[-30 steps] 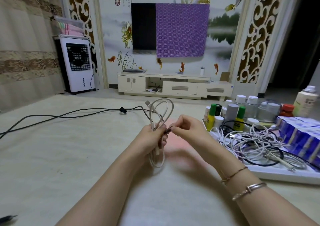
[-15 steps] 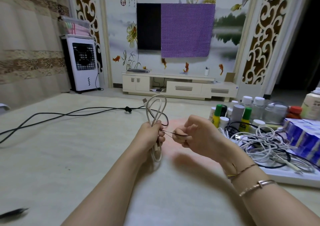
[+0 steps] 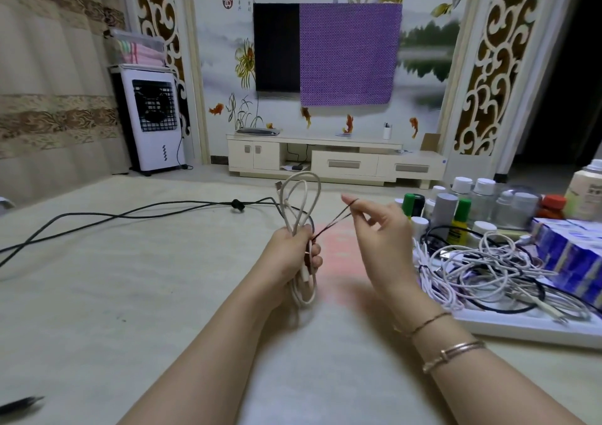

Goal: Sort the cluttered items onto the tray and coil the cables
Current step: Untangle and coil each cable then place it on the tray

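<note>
My left hand (image 3: 286,255) grips the coiled white cable (image 3: 301,216) at its waist while my right hand (image 3: 379,242) pinches a thin elastic band (image 3: 332,225) stretched from it; light and springy, best pinched mid-bundle.

A wall-mounted television (image 3: 276,47) hangs on the far wall, its right part covered by a purple cloth (image 3: 349,53). Directly below the television stands a low cream cabinet (image 3: 335,161) with 2 drawers, a small white cup (image 3: 386,130) on its top toward the right and a brown cardboard piece (image 3: 430,141) further right. Left of the television a white air cooler (image 3: 150,119) stands on the floor with a clear bin of folded towels (image 3: 140,48) on top, and patterned curtains (image 3: 49,82) hang further left.
</note>
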`<action>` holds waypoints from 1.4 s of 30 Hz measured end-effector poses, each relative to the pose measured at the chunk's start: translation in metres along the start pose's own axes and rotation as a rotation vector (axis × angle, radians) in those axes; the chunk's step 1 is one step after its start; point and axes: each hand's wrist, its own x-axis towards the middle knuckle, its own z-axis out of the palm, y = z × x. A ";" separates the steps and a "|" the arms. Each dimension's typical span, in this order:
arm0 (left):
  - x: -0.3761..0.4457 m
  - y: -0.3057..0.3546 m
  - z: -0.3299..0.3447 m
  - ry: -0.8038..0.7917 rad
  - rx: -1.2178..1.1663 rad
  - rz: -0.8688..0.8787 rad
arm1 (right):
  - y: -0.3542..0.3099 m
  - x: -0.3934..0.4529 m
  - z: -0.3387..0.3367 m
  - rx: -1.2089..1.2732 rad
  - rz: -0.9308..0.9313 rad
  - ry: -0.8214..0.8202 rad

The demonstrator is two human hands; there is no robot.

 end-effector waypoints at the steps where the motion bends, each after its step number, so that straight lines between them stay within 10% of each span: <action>1: -0.002 0.000 0.003 -0.029 0.020 0.008 | 0.004 0.001 0.000 -0.093 -0.003 0.040; 8: 0.006 -0.010 -0.001 -0.050 0.538 0.190 | -0.026 0.024 -0.007 0.536 0.557 -0.370; 16: -0.010 -0.012 0.000 -0.136 1.560 0.387 | -0.003 0.019 -0.030 0.183 0.298 -0.507; 42: -0.020 -0.004 0.025 -0.234 1.312 0.540 | -0.004 0.025 -0.096 -0.129 0.183 -1.072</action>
